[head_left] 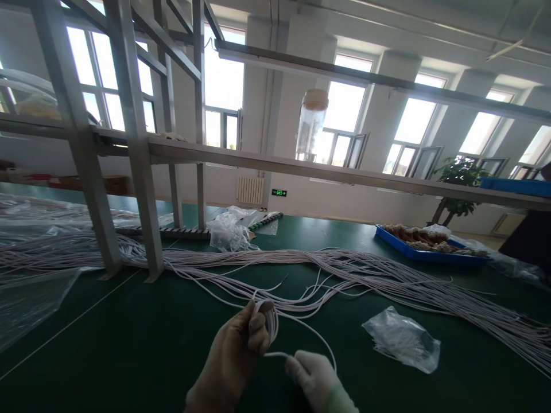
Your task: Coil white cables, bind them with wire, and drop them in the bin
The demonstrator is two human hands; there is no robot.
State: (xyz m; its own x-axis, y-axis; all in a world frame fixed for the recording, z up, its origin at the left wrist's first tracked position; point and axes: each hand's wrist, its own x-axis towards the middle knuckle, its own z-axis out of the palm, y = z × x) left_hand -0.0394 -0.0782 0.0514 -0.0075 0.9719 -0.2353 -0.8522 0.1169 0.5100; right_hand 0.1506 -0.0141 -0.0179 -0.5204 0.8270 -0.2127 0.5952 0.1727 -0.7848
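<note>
Coil (272,326) in left hand (235,350), above table (107,344).
Long axis runs up the view, left fingers curled shut round it; strand (276,354) points right, pinched by right hand (316,376). Rightward, bag (419,350) of white pieces (398,338); beyond, tray (413,253) of brownish bundles (424,237).

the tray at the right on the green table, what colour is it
Blue, best seen in the head view.

Cable bundle (404,284) cut off right; small bag's (404,339) contents blurred.
</note>
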